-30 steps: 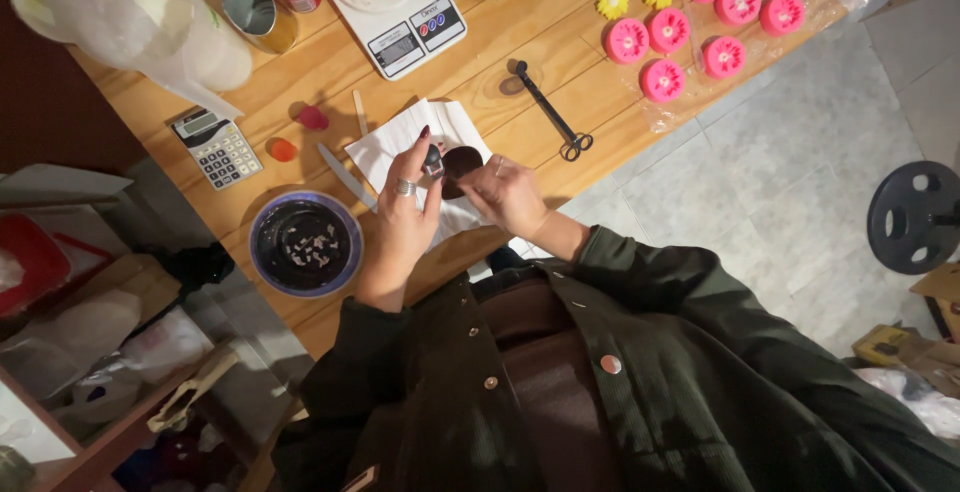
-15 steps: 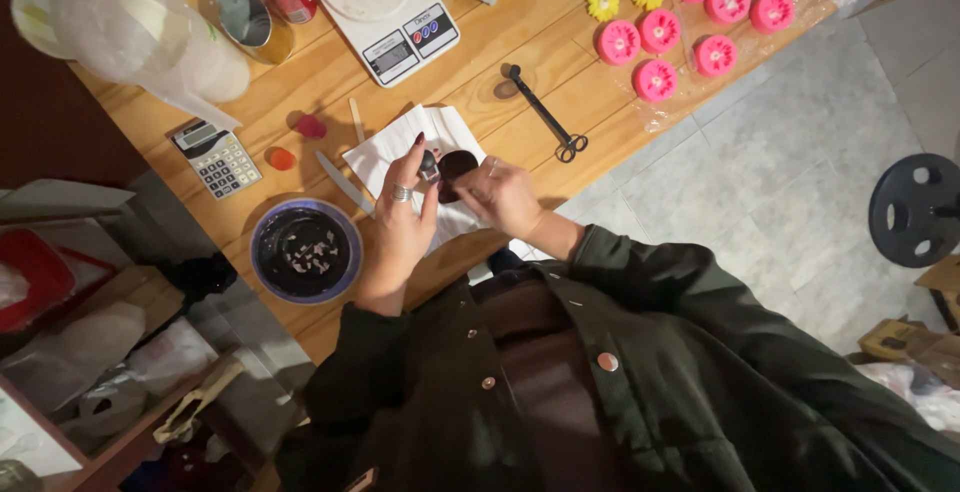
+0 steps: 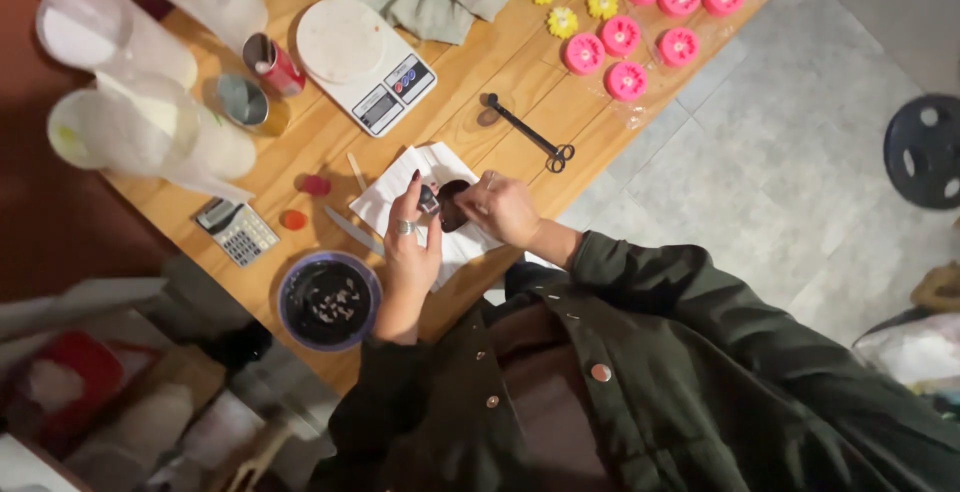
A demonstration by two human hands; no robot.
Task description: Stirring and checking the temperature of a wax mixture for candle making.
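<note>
**Both hands on a small dark piece over the napkin**

Here, going left to right: plastic tubs (image 3: 130, 122), a calculator (image 3: 237, 231) and a dark-filled bowl (image 3: 328, 300) sit on the wooden table (image 3: 480, 72). Next, the left hand (image 3: 412, 247) pinches a small item, too blurred to name, against a dark round piece (image 3: 452, 204). The right hand (image 3: 502, 209) is closed around that piece, just above a white napkin (image 3: 400, 192). Behind lie a scale (image 3: 362, 64), black scissors (image 3: 530, 135), then pink flowers (image 3: 655, 22).
</note>
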